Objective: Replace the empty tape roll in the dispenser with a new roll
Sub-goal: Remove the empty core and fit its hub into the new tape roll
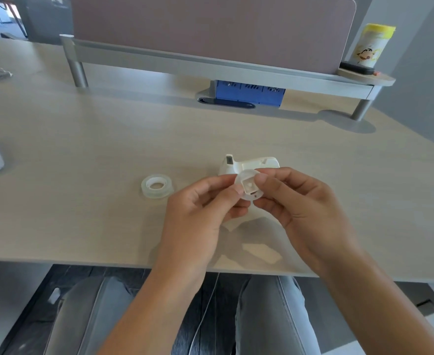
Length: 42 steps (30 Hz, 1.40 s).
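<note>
Desk (87, 139): pale wood-grain, wide, bare across your left and centre; near edge runs just below your wrists. Divider panel (210, 29) on a grey rail closes the far side. Dispenser (251, 163): white, on the desk just behind your fingers. Your left hand (198, 213) and right hand (303, 201): both pinch the empty core (249, 187), a small clear disc, from opposite sides above the desk. New tape roll (156, 185): lying flat, just left of your left hand, untouched.
</note>
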{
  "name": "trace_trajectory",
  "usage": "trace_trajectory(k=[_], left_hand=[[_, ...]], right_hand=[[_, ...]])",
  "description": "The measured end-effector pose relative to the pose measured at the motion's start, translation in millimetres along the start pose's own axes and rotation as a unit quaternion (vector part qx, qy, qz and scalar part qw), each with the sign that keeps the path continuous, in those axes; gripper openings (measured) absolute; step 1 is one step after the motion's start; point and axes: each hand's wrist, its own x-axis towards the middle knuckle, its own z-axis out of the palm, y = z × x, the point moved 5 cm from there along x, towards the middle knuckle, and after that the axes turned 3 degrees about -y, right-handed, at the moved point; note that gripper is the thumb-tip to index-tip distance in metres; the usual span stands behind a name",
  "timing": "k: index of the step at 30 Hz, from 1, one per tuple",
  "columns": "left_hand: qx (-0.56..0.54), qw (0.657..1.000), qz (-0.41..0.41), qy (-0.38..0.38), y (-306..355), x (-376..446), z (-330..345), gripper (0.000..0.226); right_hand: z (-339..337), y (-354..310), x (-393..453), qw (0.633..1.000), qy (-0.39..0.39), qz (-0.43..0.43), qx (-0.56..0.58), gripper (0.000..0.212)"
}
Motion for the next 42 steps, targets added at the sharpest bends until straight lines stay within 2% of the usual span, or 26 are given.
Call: trace_trajectory(k=[9, 15, 20, 27, 33, 37, 42], left_hand=[[-0.019, 1.0, 0.005, -0.024, -5, -3, 0, 0.013], [-0.047, 0.999, 0.005, -0.022, -5, -7, 4, 0.01], [-0.05, 0.999, 0.009, -0.009, -1, -12, 6, 0.018], [-0.057, 0.998, 0.019, -0.007, 5, -16, 11, 0.008], [-0.064, 0.998, 0.013, -0.015, 6, -19, 16, 0.005], [-0.073, 0.997, 0.009, -0.014, 5, -20, 19, 0.007], [-0.079, 0.997, 0.003, -0.002, 4, -21, 22, 0.007]], right_hand=[[3, 8, -2, 0.992, -0.024, 0.083, 0.094, 0.023], [8, 8, -6, 0.988, -0.022, 0.096, 0.116, 0.029], [11, 10, -7, 0.985, -0.024, 0.101, 0.137, 0.03], [13, 8, -8, 0.983, -0.038, 0.104, 0.145, 0.03], [15, 11, -11, 0.973, -0.043, 0.132, 0.185, 0.046], [15, 12, -14, 0.969, -0.036, 0.139, 0.2, 0.034], [14, 11, -16, 0.97, -0.034, 0.13, 0.204, 0.031]])
